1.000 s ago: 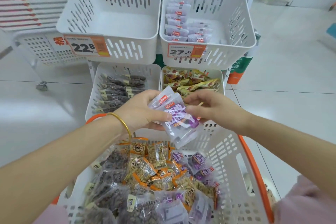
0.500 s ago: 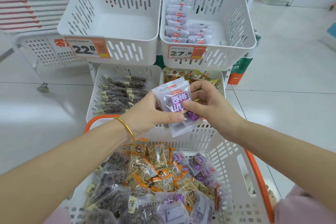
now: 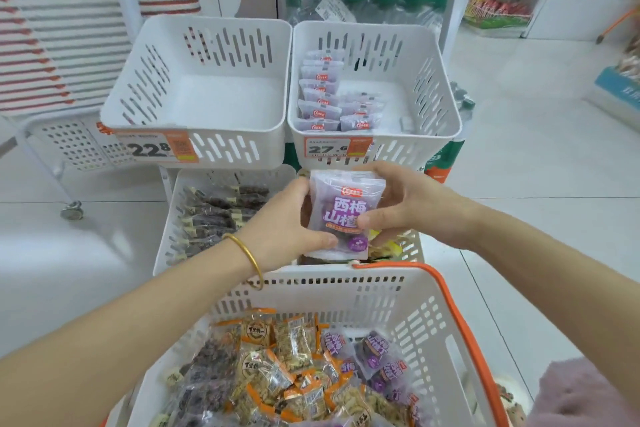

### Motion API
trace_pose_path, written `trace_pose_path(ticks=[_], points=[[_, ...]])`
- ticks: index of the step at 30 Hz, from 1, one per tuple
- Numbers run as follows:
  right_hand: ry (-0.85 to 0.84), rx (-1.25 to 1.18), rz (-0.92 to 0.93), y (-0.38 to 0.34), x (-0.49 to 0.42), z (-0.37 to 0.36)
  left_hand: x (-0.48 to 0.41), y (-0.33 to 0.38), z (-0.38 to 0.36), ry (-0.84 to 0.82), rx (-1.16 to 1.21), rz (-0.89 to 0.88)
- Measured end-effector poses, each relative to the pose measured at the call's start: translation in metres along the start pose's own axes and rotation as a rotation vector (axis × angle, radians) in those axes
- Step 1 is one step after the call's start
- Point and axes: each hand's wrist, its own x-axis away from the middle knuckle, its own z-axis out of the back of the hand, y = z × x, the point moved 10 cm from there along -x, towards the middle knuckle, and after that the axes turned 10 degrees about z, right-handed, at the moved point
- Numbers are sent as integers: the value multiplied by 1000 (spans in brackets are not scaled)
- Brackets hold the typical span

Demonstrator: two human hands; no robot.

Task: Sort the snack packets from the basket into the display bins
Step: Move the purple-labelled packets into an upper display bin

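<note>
Both hands hold a small stack of purple snack packets (image 3: 341, 215) upright, above the far rim of the white basket (image 3: 346, 291) with the orange handle. My left hand (image 3: 284, 225) grips its left side and bottom; my right hand (image 3: 405, 208) grips its right side. The basket holds several orange, dark and purple packets (image 3: 294, 367). The upper right display bin (image 3: 436, 114) holds rows of the same purple packets. The upper left bin (image 3: 138, 114) is empty. The lower left bin (image 3: 169, 236) holds dark packets; the lower right bin (image 3: 412, 246) is mostly hidden by my hands.
Price tags 22.8 (image 3: 152, 149) and 27.6 (image 3: 332, 148) hang on the upper bins. A wheeled white rack (image 3: 71, 210) stands at left. Store shelves with goods (image 3: 498, 7) line the back right. White tiled floor lies on both sides.
The packets have been squared up and turned upright between both hands, and lifted toward the bins. The view has tilted up, showing more of the shelves behind.
</note>
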Motion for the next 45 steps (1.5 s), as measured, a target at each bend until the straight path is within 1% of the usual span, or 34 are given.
trace_pose_path(ticks=[2, 5, 6, 8, 10, 12, 15, 17, 20, 23, 27, 29, 31, 32, 34, 36, 37, 38, 39, 41, 42, 43, 45], points=[[83, 30, 72, -19, -10, 30, -18, 34, 8, 53, -43, -76], [339, 104, 217, -59, -27, 95, -49, 83, 33, 238, -124, -189], [436, 143, 260, -69, -33, 119, -60, 95, 43, 326, -207, -222], [624, 226, 312, -79, -50, 164, -84, 105, 55, 463, -472, -261], [769, 320, 322, -78, -73, 196, -106, 98, 57, 501, -689, -276], [808, 414, 296, -67, -104, 212, -119, 88, 52, 485, -813, -274], [740, 453, 200, -33, -151, 214, -126, 80, 45, 498, -951, -279], [653, 447, 124, -7, -175, 207, -128, 77, 45, 508, -964, -272], [509, 306, 22, 24, -201, 194, -129, 73, 44, 514, -958, -269], [464, 154, -23, 31, -210, 187, -130, 71, 44, 506, -947, -253], [379, 223, -68, 27, -207, 180, -130, 72, 45, 489, -934, -265], [388, 274, -81, 23, -196, 181, -122, 75, 48, 492, -902, -290], [453, 377, -33, 5, -174, 185, -103, 78, 51, 507, -865, -318], [497, 426, 21, -8, -159, 184, -88, 79, 51, 518, -835, -337], [594, 484, 170, -39, -119, 168, -50, 77, 50, 519, -737, -387], [645, 512, 326, -68, -72, 129, -12, 63, 44, 459, -659, -427], [612, 527, 393, -77, -53, 101, 6, 51, 39, 415, -663, -433], [521, 549, 433, -77, -43, 70, 23, 35, 33, 366, -692, -423], [387, 589, 432, -69, -37, 35, 38, 17, 26, 303, -731, -389], [96, 644, 323, -28, -32, -33, 61, -31, 11, 132, -808, -246], [-21, 625, 252, -3, -27, -64, 71, -57, 5, 50, -829, -149], [-117, 598, 181, 25, -21, -91, 81, -82, 0, -27, -841, -56], [-254, 608, 57, 81, -3, -136, 101, -117, -9, -124, -896, 29]])
